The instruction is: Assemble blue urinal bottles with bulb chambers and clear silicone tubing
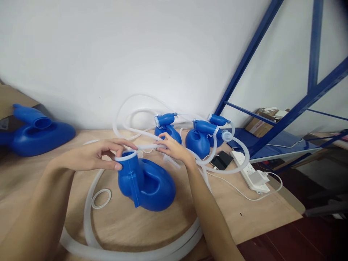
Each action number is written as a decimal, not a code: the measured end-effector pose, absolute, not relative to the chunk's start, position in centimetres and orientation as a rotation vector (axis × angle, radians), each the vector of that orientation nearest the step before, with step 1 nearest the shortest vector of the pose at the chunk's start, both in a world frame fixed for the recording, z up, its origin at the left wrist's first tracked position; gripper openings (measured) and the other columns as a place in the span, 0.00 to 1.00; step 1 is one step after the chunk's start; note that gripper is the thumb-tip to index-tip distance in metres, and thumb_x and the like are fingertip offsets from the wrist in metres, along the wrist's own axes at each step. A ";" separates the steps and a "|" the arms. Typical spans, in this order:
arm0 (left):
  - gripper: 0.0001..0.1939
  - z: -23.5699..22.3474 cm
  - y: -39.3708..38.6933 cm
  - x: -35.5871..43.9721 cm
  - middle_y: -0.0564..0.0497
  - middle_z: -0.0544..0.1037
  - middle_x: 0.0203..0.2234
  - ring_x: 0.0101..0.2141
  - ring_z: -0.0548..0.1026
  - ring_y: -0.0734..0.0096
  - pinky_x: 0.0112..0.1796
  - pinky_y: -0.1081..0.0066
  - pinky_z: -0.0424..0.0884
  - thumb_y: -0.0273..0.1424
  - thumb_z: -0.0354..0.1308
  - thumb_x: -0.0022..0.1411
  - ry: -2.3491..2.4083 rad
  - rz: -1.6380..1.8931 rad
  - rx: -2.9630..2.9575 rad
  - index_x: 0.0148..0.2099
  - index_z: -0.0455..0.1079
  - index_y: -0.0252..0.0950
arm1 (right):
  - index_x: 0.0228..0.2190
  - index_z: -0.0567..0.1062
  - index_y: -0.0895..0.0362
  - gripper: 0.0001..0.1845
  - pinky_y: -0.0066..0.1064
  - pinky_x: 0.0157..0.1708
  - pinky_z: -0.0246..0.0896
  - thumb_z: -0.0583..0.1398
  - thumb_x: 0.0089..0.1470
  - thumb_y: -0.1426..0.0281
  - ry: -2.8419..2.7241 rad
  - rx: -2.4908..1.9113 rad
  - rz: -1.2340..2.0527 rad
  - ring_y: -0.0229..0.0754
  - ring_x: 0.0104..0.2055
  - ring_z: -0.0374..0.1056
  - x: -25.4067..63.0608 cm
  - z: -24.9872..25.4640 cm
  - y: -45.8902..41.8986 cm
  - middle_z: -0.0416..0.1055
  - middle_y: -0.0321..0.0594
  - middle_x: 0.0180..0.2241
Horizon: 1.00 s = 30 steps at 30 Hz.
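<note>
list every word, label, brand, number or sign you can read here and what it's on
No text can be read.
Brown cardboard box at the left edge: its small pale patch is too blurred.
Small dark marks by the narrow tip of a blue plastic piece at the back: too small.
Round blue plastic bottle in front: no text visible.
</note>
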<state>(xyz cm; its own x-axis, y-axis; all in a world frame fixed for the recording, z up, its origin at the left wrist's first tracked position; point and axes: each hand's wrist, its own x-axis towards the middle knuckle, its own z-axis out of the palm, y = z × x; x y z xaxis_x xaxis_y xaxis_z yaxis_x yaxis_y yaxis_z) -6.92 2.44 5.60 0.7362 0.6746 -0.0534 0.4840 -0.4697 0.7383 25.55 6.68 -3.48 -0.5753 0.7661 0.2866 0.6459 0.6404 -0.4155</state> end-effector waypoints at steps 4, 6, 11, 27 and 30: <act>0.24 4.9 2.7 -7.3 0.40 0.77 0.58 0.54 0.75 0.49 0.49 0.60 0.76 0.43 0.69 0.60 0.841 0.820 2.011 0.26 0.62 0.35 | 0.51 0.80 0.52 0.13 0.53 0.68 0.56 0.60 0.69 0.64 -2.324 -1.132 -0.009 0.54 0.69 0.57 26.0 -2.6 6.2 0.53 0.51 0.70; 0.23 4.7 2.9 -7.3 0.42 0.79 0.54 0.50 0.76 0.55 0.46 0.62 0.77 0.42 0.72 0.59 0.842 1.125 1.878 0.26 0.64 0.34 | 0.49 0.80 0.53 0.13 0.65 0.71 0.43 0.60 0.69 0.64 -2.275 -1.174 -0.221 0.60 0.73 0.48 25.7 -1.9 5.6 0.53 0.52 0.71; 0.25 5.3 3.6 -7.1 0.52 0.77 0.31 0.29 0.74 0.71 0.29 0.71 0.76 0.39 0.82 0.40 0.853 1.742 1.483 0.32 0.71 0.36 | 0.47 0.79 0.54 0.10 0.72 0.72 0.27 0.59 0.69 0.67 -2.279 -1.165 -0.403 0.60 0.72 0.49 24.2 -0.2 4.0 0.61 0.51 0.67; 0.26 7.0 2.7 -5.5 0.54 0.71 0.26 0.26 0.68 0.76 0.19 0.80 0.67 0.33 0.77 0.43 0.717 2.196 1.388 0.47 0.81 0.34 | 0.69 0.63 0.52 0.26 0.41 0.52 0.69 0.49 0.75 0.66 -2.325 -1.241 0.033 0.50 0.51 0.74 25.3 1.7 2.9 0.76 0.46 0.51; 0.27 6.7 3.0 -5.8 0.52 0.73 0.28 0.28 0.70 0.74 0.22 0.78 0.72 0.33 0.77 0.44 0.682 2.198 1.358 0.48 0.82 0.33 | 0.70 0.63 0.53 0.27 0.44 0.53 0.68 0.49 0.74 0.65 -2.262 -1.305 -0.001 0.53 0.53 0.73 26.0 2.1 2.7 0.76 0.47 0.53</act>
